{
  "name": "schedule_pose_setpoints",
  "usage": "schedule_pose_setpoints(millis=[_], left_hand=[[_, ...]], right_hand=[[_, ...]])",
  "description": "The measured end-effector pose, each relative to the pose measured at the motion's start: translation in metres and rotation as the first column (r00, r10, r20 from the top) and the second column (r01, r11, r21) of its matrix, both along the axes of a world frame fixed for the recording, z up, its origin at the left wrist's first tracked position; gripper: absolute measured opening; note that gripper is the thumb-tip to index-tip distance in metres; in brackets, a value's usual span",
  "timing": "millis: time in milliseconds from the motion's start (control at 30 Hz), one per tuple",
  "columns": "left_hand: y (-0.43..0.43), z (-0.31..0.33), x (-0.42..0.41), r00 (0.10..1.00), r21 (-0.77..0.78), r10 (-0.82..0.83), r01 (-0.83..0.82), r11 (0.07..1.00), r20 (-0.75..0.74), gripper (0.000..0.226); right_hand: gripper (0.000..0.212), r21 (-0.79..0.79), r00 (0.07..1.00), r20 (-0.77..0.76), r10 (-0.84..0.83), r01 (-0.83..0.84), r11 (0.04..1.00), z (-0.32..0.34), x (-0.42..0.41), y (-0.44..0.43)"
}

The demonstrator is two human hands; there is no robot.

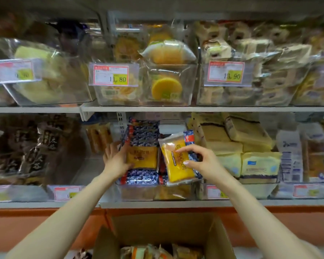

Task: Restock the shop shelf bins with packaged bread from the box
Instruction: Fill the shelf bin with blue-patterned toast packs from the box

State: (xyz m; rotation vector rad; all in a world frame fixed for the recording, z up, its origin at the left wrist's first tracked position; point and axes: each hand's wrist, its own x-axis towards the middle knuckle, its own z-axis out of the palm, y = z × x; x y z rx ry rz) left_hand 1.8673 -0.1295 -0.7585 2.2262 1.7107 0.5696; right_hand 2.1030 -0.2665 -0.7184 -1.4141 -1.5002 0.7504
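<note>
The right hand (198,159) pinched a yellow bread packet (176,161), tilted in the clear bin (138,193) at the front edge of the lower shelf (176,203). The left hand (116,159) pressed straight fingers against the upright blue-patterned packs (142,135) beside it. The box (166,227) sat below.

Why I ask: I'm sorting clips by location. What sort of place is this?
Most likely a shop's packaged-bread aisle: clear plastic shelf bins of wrapped bread, red-and-yellow price tags clipped on them, an open brown cardboard box of stock below.
</note>
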Motion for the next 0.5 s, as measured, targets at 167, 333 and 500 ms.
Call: schedule_pose_setpoints(millis=[167,333,500], left_hand=[[-0.013,-0.003,-0.004,0.999,0.095,0.015,-0.019,0.995,0.037,0.057],[-0.018,0.011,0.005,0.989,0.199,-0.023,-0.007,0.980,0.148,0.041],[-0.021,0.011,0.004,0.956,0.227,-0.186,0.134,0.965,0.227,0.024]], right_hand=[[0.038,0.087,0.996,-0.004,-0.086,0.086,0.992,-0.001,-0.012,0.027],[0.035,0.119,0.945,0.087,-0.316,0.305,0.945,0.004,-0.010,0.063],[0.035,-0.069,0.934,0.161,-0.318,0.332,0.941,0.022,-0.001,0.133]])
